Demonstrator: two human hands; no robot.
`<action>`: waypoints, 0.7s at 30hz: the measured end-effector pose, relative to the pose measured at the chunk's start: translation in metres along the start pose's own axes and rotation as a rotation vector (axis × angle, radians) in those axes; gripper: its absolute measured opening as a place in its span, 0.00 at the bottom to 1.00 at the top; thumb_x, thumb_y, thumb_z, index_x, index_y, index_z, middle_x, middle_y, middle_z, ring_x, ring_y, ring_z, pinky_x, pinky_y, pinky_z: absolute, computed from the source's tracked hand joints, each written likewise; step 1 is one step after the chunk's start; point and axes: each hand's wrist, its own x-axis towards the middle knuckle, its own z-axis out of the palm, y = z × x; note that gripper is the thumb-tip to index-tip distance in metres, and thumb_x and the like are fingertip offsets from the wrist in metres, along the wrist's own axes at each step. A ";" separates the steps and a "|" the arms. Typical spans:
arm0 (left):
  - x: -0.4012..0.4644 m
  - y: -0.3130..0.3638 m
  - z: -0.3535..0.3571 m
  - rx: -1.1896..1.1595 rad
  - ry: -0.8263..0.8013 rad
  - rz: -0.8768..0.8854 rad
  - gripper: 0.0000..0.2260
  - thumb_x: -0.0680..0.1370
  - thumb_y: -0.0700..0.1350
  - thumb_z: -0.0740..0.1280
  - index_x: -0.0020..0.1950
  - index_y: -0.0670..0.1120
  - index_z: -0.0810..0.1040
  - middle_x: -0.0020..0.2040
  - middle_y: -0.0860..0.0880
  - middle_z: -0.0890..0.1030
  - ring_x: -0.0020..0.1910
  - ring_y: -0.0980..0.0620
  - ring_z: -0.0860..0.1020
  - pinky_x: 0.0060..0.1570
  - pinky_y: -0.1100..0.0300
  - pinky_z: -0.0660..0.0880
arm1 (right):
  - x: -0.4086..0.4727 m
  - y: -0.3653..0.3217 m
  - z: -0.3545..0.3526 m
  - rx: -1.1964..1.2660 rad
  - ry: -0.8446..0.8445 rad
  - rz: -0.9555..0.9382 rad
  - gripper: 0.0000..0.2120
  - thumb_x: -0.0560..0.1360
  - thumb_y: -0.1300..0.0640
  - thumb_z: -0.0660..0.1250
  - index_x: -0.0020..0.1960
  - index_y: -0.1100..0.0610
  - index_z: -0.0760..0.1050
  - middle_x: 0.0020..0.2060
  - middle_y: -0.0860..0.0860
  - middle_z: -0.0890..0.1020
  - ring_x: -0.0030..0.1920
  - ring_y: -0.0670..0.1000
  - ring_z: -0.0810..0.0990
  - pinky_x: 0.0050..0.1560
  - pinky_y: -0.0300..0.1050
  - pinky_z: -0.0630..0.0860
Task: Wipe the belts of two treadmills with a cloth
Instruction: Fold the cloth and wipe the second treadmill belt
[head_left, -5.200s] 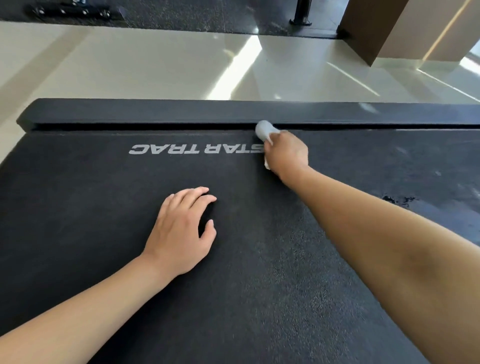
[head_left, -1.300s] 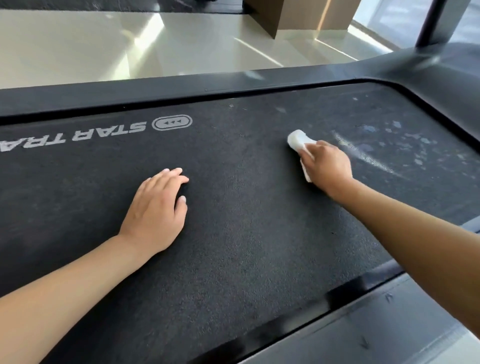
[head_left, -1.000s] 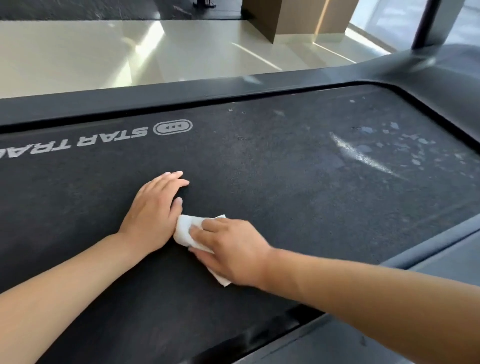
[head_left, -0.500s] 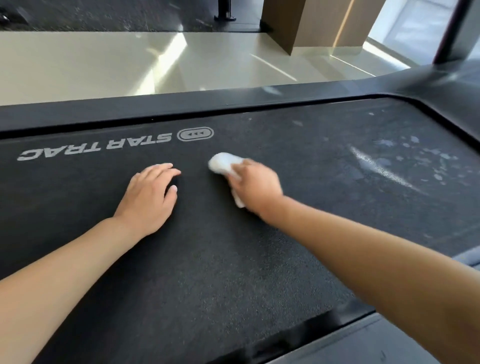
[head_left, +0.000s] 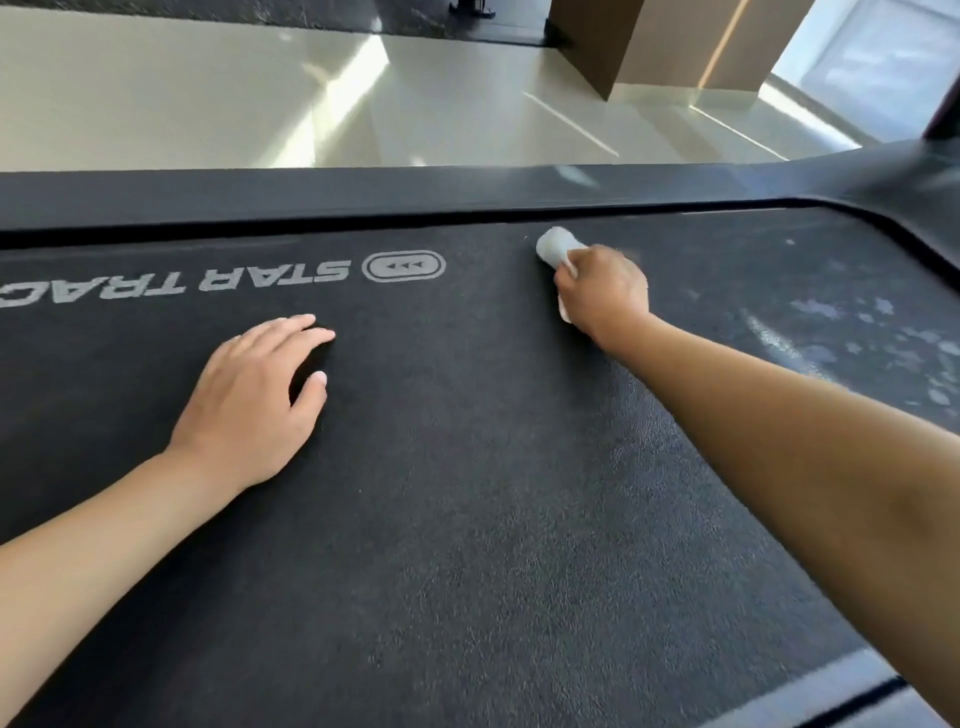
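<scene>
Left hand (head_left: 249, 402) lay flat, palm down, fingers straight and together, thumb apart. Right arm reached forward; right hand (head_left: 602, 291) curled, gripping cloth (head_left: 553, 247).

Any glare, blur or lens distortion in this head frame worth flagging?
Head view: sunlight streaks glare off the floor; wide-angle bowing curves the side rail; right hand and cloth slightly motion-blurred; left hand and belt texture sharp.

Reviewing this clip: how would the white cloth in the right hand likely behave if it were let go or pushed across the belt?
The cloth looks soft and floppy: it bunches into a wad under the right hand. Probably light, since the fingers alone hold it. On the textured belt it would likely drag rather than slide freely.
</scene>
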 end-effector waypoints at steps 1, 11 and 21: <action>-0.001 0.001 -0.001 -0.005 0.000 -0.005 0.23 0.81 0.52 0.58 0.74 0.50 0.75 0.77 0.49 0.73 0.77 0.46 0.69 0.76 0.44 0.64 | 0.000 -0.026 0.001 0.014 -0.008 -0.033 0.12 0.81 0.54 0.60 0.53 0.59 0.79 0.51 0.57 0.80 0.51 0.62 0.80 0.44 0.48 0.72; -0.002 -0.006 0.002 0.021 0.048 -0.137 0.21 0.82 0.47 0.65 0.75 0.45 0.73 0.77 0.45 0.72 0.78 0.43 0.66 0.78 0.42 0.61 | -0.029 -0.155 0.016 0.160 -0.205 -0.462 0.18 0.82 0.41 0.57 0.56 0.48 0.82 0.53 0.49 0.82 0.54 0.53 0.82 0.50 0.49 0.77; 0.000 -0.004 0.005 0.038 0.093 -0.141 0.21 0.80 0.49 0.62 0.71 0.44 0.75 0.73 0.45 0.74 0.74 0.43 0.70 0.76 0.41 0.65 | 0.044 0.027 0.008 -0.047 0.074 0.102 0.07 0.78 0.55 0.58 0.52 0.54 0.73 0.36 0.58 0.78 0.36 0.61 0.76 0.40 0.50 0.73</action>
